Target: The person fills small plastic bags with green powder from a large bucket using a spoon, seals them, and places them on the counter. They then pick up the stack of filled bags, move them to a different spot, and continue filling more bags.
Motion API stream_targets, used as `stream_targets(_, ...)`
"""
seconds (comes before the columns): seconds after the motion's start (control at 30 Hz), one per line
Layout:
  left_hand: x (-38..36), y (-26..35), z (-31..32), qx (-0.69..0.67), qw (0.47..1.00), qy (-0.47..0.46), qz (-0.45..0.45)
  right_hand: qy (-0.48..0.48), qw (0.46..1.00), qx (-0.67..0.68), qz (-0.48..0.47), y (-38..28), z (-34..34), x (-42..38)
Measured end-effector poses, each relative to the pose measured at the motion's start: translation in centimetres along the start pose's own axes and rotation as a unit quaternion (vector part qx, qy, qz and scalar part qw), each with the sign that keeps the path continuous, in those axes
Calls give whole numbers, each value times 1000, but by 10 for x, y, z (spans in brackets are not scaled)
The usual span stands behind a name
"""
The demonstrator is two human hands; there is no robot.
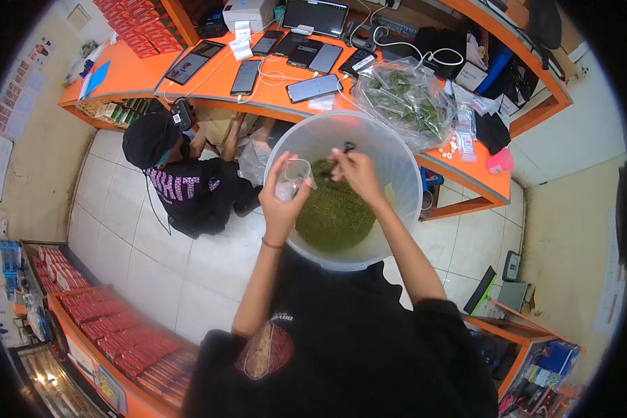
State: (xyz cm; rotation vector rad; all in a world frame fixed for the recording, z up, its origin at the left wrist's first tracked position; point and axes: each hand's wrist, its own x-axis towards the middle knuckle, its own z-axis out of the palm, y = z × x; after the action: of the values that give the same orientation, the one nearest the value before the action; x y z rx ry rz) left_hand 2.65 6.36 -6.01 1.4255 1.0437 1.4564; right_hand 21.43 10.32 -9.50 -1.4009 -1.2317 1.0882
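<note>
A large translucent plastic tub [404, 195] stands in front of me, its bottom covered with crushed green dried leaf [336, 216]. Over its left rim, my left hand [283, 198] is closed around a small clear plastic cup [298, 169], whose open mouth faces up. My right hand [356, 175] is inside the tub's opening, just right of the cup, with fingers pinched on a dark spoon-like tool [349, 147]. The tool's lower end is partly hidden by my fingers and dark against the green leaf.
Beyond the tub is an orange desk [181, 90] with several phones, a tablet [195, 61] and white cables. A clear bag of green leaves [407, 101] lies behind the tub, near a pink cup [499, 161]. At left, a person in black [188, 184] crouches on the tiled floor.
</note>
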Motion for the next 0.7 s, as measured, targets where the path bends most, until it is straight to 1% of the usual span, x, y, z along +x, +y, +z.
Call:
stream_targets(0.03, 1, -5, -2, -41, 999, 23, -14, -34, 999, -11, -34, 27, 20, 12)
stream_targets(0.07, 2, -8, -4, -32, 999, 25, 4, -69, 995, -22, -68, 55, 33, 22)
stream_targets(0.1, 2, -7, -4, -32, 999, 27, 3, -203, 947, -245, -36, 78, 38, 29)
stream_targets(0.13, 2, -5, -4, -50, 998, 30, -15, -295, 923, -247, -17, 90, 46, 14)
stream_targets(0.17, 3, -4, -5, -68, 997, 33, -32, -320, 937, -141, 18, 99, 58, -5)
stream_targets(0.23, 4, -12, -9, -63, 997, 39, -24, -367, 920, -137, 11, 75, 61, -31)
stream_targets(0.27, 3, -17, -9, -62, 997, 44, -18, -373, 917, -138, 13, 67, 57, -32)
stream_targets(0.33, 2, -14, -9, -71, 996, 52, -25, -367, 924, -9, 106, 59, 40, -32)
stream_targets(0.37, 3, -13, -8, -81, 995, 54, -25, -367, 924, -9, 107, 54, 27, -31)
stream_targets(0.43, 4, -16, -8, -81, 995, 53, -25, -315, 917, 107, 219, 47, -3, -27)
stream_targets(0.47, 4, -17, -8, -80, 995, 53, -25, -312, 918, 107, 219, 44, -15, -28)
stream_targets(0.53, 5, -11, -7, -64, 996, 47, -35, -290, 898, 177, 278, 37, -36, -30)
stream_targets(0.57, 5, -9, -7, -47, 997, 44, -45, -287, 899, 179, 278, 31, -43, -31)
stream_targets(0.63, 6, -8, -6, -50, 997, 40, -49, -251, 891, 224, 306, 18, -55, -36)
stream_targets(0.67, 6, -7, -5, -52, 996, 42, -52, -249, 891, 226, 306, 13, -61, -38)
stream_targets(0.7, 6, -6, -4, -51, 997, 40, -52, -221, 897, 241, 296, 9, -67, -41)
